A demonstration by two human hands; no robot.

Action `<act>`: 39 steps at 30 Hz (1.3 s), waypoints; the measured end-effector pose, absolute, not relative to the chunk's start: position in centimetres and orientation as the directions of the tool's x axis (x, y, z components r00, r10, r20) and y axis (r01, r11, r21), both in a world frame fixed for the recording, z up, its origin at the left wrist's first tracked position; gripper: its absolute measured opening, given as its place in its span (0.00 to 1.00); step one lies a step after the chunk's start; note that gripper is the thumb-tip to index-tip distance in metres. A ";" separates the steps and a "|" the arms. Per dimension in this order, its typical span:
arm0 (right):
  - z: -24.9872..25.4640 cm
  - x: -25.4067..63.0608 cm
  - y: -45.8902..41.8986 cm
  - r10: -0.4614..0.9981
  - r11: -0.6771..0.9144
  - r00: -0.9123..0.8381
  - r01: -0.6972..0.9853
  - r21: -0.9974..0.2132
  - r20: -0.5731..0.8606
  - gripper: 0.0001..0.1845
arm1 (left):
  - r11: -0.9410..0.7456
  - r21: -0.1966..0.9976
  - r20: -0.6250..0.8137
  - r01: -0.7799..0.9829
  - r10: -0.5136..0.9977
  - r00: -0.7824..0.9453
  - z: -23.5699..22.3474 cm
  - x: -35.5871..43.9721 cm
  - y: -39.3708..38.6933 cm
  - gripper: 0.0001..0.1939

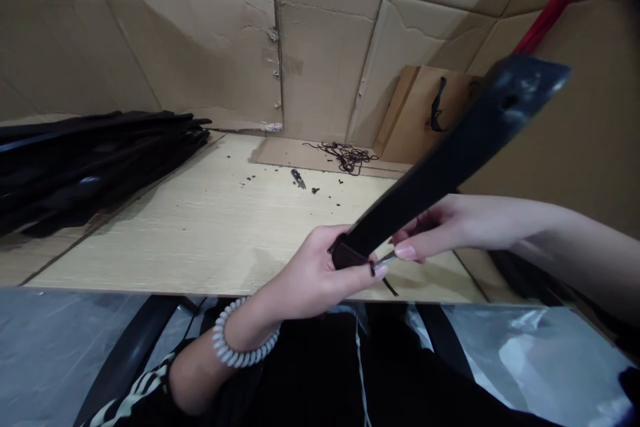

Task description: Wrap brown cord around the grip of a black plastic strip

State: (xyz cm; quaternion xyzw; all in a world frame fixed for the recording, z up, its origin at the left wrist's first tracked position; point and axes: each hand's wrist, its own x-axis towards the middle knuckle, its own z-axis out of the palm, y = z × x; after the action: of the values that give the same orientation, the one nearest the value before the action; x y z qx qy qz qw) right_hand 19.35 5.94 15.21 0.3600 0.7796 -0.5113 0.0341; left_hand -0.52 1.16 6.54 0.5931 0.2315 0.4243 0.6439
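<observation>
My left hand is closed round the near end of a long flat black strap, which slants up to the right with a hole near its glossy far tip. My right hand pinches a small metal tool, thin and needle-like, at the strap's near end, just beside my left thumb. A short dark thread hangs below the tool. A white spiral band sits on my left wrist.
A light wooden table lies in front, walled by cardboard. Several black straps are stacked at the left. Small snips and a tangle of dark thread lie at the back. A brown paper bag stands right.
</observation>
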 end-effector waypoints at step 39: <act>0.9 18.4 23.9 0.992 0.121 -0.097 0.920 -0.372 0.082 0.28 | -0.181 0.963 0.192 -0.202 0.981 0.034 4.4 -2.7 3.3 0.15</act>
State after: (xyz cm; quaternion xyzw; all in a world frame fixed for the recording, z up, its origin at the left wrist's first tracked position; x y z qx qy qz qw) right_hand 18.36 23.92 0.91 0.6531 0.7319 -0.1138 -0.1576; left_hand -2.66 3.31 4.45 0.5057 0.3850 0.5785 0.5112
